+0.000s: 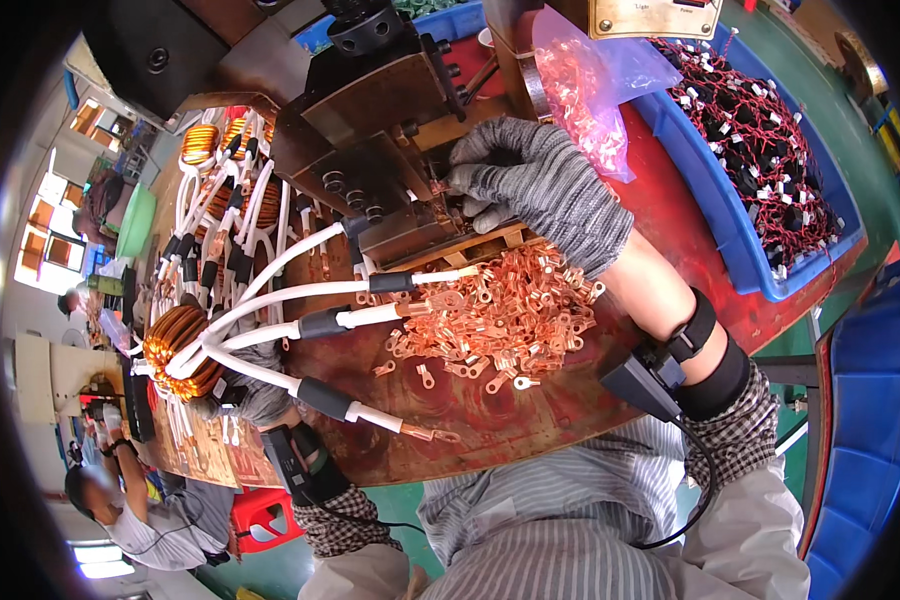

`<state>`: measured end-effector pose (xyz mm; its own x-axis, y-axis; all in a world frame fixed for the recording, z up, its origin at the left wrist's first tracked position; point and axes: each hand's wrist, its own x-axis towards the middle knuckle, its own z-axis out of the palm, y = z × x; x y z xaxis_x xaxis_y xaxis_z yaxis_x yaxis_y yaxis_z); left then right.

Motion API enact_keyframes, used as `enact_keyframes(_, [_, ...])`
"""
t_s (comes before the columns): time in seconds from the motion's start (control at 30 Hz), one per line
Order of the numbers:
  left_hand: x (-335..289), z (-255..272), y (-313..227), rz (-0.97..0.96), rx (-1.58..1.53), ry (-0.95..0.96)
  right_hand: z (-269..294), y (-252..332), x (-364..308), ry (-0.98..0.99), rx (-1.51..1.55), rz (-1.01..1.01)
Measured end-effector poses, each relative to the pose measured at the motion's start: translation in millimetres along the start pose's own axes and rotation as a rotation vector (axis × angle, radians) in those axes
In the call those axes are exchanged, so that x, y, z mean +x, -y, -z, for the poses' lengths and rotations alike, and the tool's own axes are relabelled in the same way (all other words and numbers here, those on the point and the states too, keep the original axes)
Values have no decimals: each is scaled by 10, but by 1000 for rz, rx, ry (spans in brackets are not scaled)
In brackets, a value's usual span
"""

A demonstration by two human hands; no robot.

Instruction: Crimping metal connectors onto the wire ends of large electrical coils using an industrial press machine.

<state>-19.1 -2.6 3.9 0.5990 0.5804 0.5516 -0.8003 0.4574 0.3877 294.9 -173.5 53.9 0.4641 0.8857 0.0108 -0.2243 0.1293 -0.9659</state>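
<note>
The right hand (pixel 540 190), in a grey knitted glove, reaches into the front of a dark metal press (pixel 365 125), thumb and fingers drawn close together at its tooling — what sits between them is too small to tell. The left hand (pixel 262 402), gloved alike, is at the underside of a copper-wound ring coil (pixel 180 345) at the left of the worktop (pixel 530 425); the coil hides its fingers, so whether they are closed on it cannot be told. From the coil, white leads (pixel 280 290) with black sleeves fan rightward: the uppermost runs up to the press, two end over a heap of copper lugs (pixel 520 310), and the lowest ends in a lug nearer the worktop's front edge. Further coils (pixel 200 143) stand behind, left of the press. Beyond the right hand lie a clear bag (pixel 610 105) of copper pieces and — farther right — a blue bin (pixel 710 220) of red-and-black wire bundles (pixel 760 150)
</note>
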Motion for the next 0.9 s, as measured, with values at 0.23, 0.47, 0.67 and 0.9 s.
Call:
enact_keyframes(0.23, [-91, 119, -105, -61, -102, -72, -9, -53, -1, -3, -35, 67])
enact_keyframes(0.47, [-118, 170, -140, -86, -112, -79, -7, -64, -38, -29, -71, 115])
enact_keyframes(0.67, [-32, 60, -34, -23, -177, 3, 105, 45, -87, -201, -135, 266])
enact_keyframes(0.9, [-11, 72, -52, -38, -20, -4, 75, 99, -129, -377, -47, 500])
